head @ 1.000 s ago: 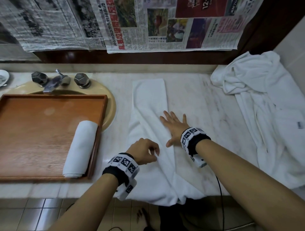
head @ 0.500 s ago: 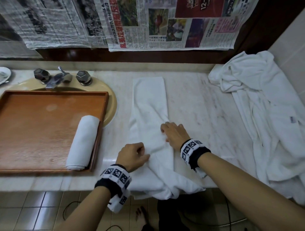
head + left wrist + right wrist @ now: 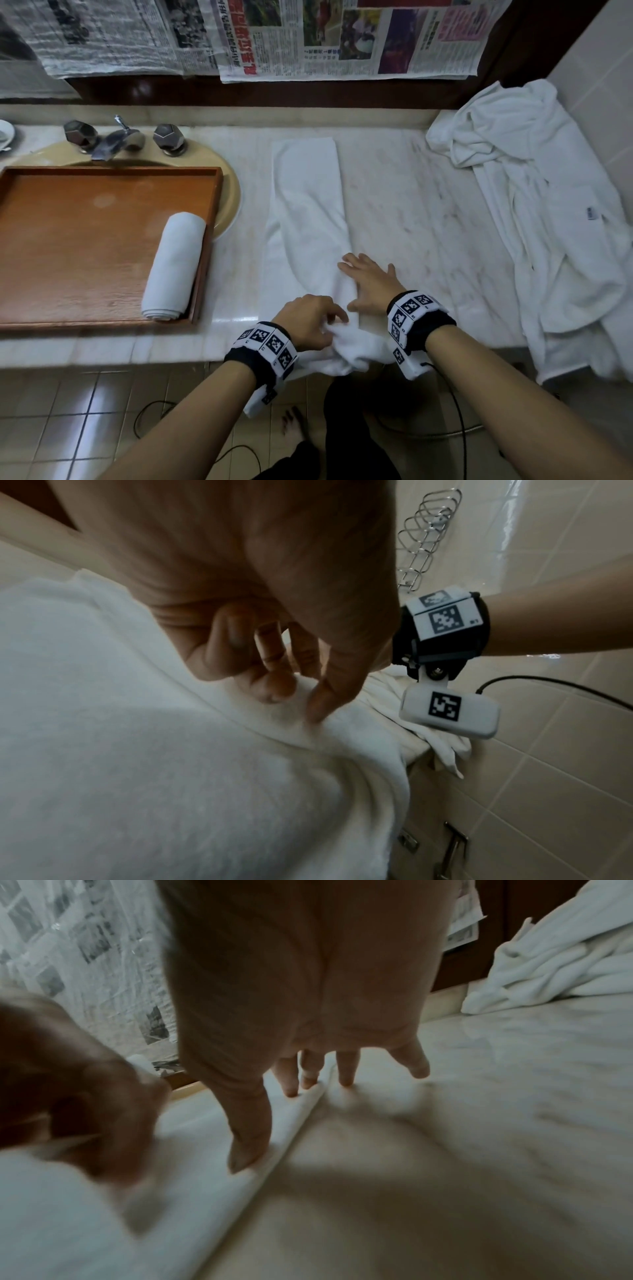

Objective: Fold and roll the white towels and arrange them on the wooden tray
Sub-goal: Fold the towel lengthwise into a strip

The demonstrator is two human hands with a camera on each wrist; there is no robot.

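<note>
The right hand [image 3: 368, 284], curled a moment before, lay flat on the long white folded towel [image 3: 308, 212]. The left hand [image 3: 308, 323] pinched its near end, so rolling could start soon.

Bathroom: marble counter [image 3: 411, 212], basin tap [image 3: 116, 140], tiled walls [image 3: 565, 777].

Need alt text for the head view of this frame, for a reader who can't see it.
A person's left hand pinches the near end of a long folded towel on a marble counter while the right hand presses flat on its right edge. A wooden tray at left holds one rolled towel.
</note>
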